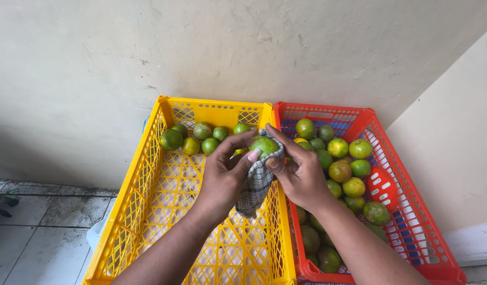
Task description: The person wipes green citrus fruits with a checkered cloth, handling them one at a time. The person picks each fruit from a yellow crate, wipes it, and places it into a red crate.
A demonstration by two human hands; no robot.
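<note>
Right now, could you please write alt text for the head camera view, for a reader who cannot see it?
Two hands, the left hand and right hand, hold a round green citrus fruit in a checked grey-and-white cloth above a yellow plastic lattice crate. That crate holds a few green fruits along its far wall; a red plastic crate beside it holds many more.

A grey tiled floor (37, 221) is carrying a yellow crate (148, 174) and a red crate (417, 232), sitting side by side, touching, against the wall.
</note>
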